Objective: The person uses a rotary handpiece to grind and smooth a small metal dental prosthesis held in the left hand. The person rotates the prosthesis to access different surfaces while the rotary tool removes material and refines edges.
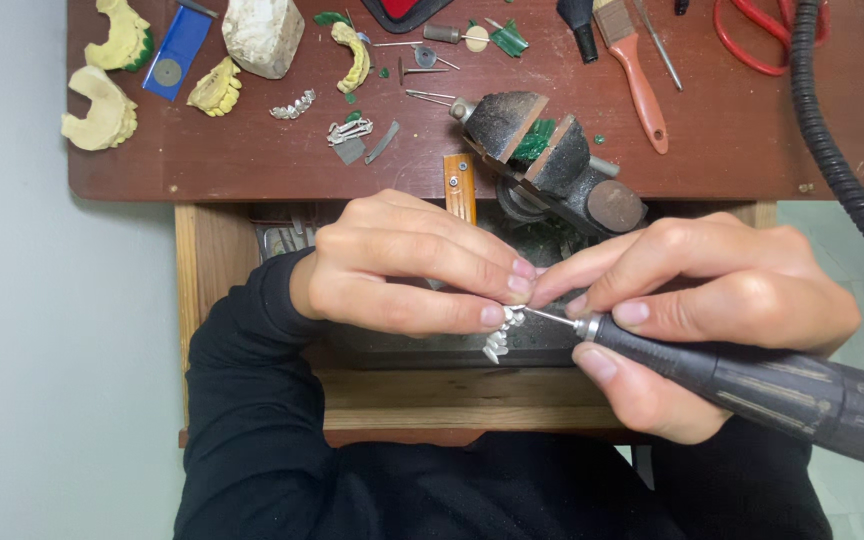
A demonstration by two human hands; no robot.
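left hand [407, 265] fingers pinch silver dental piece [500, 335] over open drawer [252, 250]; right hand [722, 300] fingers clamp rotary handpiece [752, 385].

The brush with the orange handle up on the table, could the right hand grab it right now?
Probably not right away: the right hand is gripping the black rotary tool, and the brush lies beyond the small vise.

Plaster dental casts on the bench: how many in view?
4, all on the brown bench top: top-left cast, left-edge cast, cast beside the blue card, curved cast near top centre. More may lie beyond the frame.
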